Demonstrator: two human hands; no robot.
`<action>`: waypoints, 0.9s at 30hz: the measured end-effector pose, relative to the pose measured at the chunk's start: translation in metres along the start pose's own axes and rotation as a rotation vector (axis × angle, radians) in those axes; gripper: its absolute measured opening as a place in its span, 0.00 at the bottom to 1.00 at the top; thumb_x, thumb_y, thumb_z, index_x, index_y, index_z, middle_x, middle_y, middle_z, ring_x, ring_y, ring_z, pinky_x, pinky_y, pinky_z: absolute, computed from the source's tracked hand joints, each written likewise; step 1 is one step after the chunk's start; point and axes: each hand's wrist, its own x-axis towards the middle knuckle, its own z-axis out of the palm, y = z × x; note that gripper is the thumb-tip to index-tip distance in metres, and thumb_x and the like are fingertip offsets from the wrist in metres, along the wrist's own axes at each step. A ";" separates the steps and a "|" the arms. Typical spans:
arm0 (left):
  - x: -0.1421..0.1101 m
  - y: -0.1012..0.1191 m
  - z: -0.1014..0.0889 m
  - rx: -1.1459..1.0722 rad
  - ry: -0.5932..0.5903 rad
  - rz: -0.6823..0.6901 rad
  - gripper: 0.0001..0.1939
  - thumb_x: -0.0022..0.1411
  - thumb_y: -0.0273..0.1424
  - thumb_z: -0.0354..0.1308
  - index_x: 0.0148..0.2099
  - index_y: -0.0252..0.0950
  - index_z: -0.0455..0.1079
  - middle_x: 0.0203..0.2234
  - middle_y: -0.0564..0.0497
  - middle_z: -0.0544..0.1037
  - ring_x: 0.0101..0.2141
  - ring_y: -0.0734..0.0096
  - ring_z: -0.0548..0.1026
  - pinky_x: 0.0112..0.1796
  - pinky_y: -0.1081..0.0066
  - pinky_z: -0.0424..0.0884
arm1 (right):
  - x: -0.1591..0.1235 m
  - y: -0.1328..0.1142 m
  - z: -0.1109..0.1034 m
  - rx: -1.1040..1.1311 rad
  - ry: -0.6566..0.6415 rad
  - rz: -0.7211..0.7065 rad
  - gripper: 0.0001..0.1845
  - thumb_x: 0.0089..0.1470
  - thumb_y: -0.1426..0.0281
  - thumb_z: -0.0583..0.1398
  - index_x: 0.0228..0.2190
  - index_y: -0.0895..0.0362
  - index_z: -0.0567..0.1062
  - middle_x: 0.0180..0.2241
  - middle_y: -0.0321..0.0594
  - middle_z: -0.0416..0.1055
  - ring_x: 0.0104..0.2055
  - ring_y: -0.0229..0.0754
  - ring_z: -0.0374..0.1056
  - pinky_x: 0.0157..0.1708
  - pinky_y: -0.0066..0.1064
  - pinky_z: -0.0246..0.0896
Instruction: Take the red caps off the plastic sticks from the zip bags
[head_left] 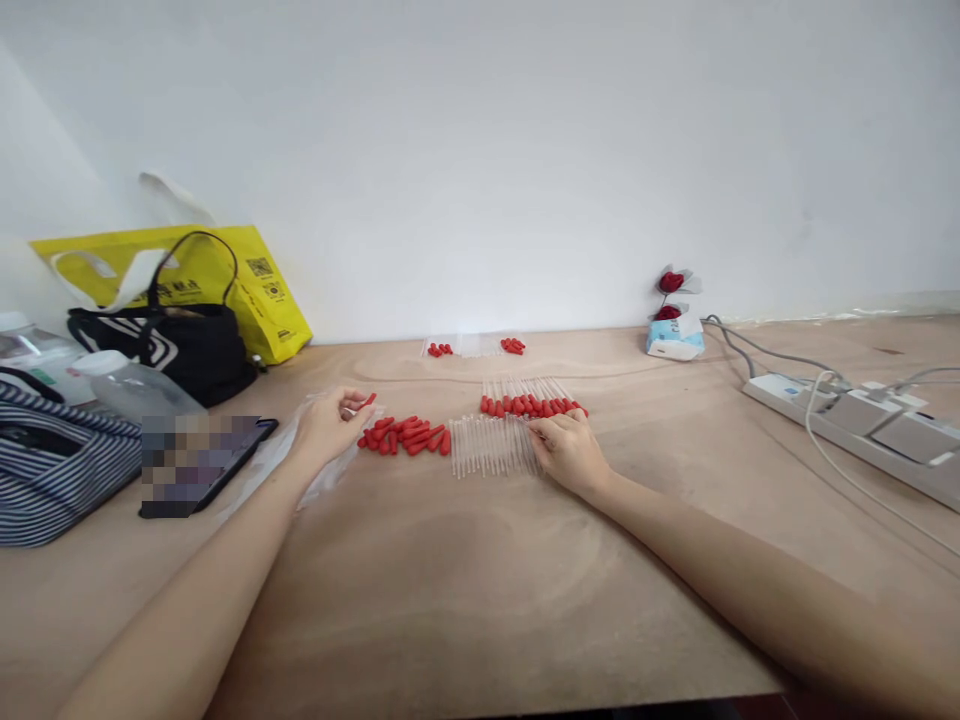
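Note:
A red rubber dropper bulb (pixel 368 400) is pinched between the fingertips of my left hand (pixel 330 425), over a clear plastic bag (pixel 330 485). Loose red bulbs (pixel 409 434) lie in a pile just right of that hand. Beside the pile, thin clear glass dropper tubes (pixel 487 445) lie side by side in a row. My right hand (pixel 570 450) is closed at the right end of this row, its fingertips on a glass tube that they partly hide. Behind it lie several droppers (pixel 532 398), clear tubes with red bulbs fitted on their near ends.
Toward the wall lies a clear bag (pixel 476 346) with red bulbs at both ends. At left are a phone (pixel 210 465), a striped pouch (pixel 60 460), a plastic bottle (pixel 139 388), a black bag (pixel 169 350) and a yellow bag (pixel 262 300). A tissue pack (pixel 675 340) and power strip (pixel 847 420) are right.

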 end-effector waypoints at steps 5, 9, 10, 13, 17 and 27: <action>0.001 -0.008 0.008 -0.026 -0.145 0.040 0.15 0.45 0.41 0.54 0.31 0.34 0.67 0.25 0.50 0.74 0.24 0.71 0.70 0.26 0.72 0.66 | 0.001 -0.002 0.001 -0.089 -0.036 -0.025 0.11 0.53 0.70 0.52 0.27 0.56 0.74 0.23 0.37 0.70 0.29 0.37 0.61 0.34 0.32 0.42; 0.001 -0.011 0.014 -0.006 -0.195 0.065 0.18 0.44 0.44 0.54 0.33 0.34 0.68 0.27 0.50 0.75 0.24 0.71 0.69 0.26 0.72 0.65 | 0.001 -0.004 -0.003 -0.113 -0.074 -0.043 0.14 0.53 0.62 0.53 0.29 0.55 0.75 0.27 0.39 0.70 0.32 0.39 0.59 0.36 0.35 0.40; 0.001 -0.010 0.014 0.002 -0.200 0.066 0.19 0.44 0.44 0.54 0.33 0.35 0.68 0.27 0.50 0.75 0.24 0.71 0.69 0.26 0.72 0.65 | 0.001 -0.005 -0.004 -0.108 -0.086 -0.049 0.15 0.53 0.60 0.53 0.29 0.55 0.75 0.28 0.40 0.70 0.32 0.39 0.59 0.36 0.36 0.40; -0.001 -0.005 0.012 0.037 -0.169 0.056 0.19 0.47 0.46 0.52 0.31 0.35 0.69 0.23 0.51 0.74 0.24 0.69 0.69 0.26 0.72 0.63 | 0.003 -0.007 -0.007 -0.089 -0.121 -0.066 0.20 0.52 0.55 0.51 0.30 0.55 0.75 0.29 0.41 0.70 0.33 0.40 0.58 0.37 0.37 0.39; -0.007 0.005 0.012 0.072 -0.050 0.084 0.16 0.50 0.43 0.50 0.29 0.36 0.69 0.23 0.51 0.74 0.25 0.69 0.69 0.27 0.72 0.63 | 0.003 -0.008 -0.011 -0.060 -0.149 -0.075 0.22 0.51 0.52 0.51 0.31 0.55 0.75 0.29 0.41 0.70 0.33 0.40 0.58 0.37 0.37 0.39; -0.009 0.077 0.053 0.221 -0.202 0.258 0.15 0.52 0.41 0.50 0.29 0.38 0.73 0.31 0.46 0.74 0.39 0.59 0.69 0.40 0.64 0.61 | 0.000 0.005 -0.019 -0.028 -0.011 0.040 0.15 0.53 0.61 0.53 0.27 0.54 0.76 0.25 0.38 0.70 0.32 0.38 0.59 0.36 0.35 0.39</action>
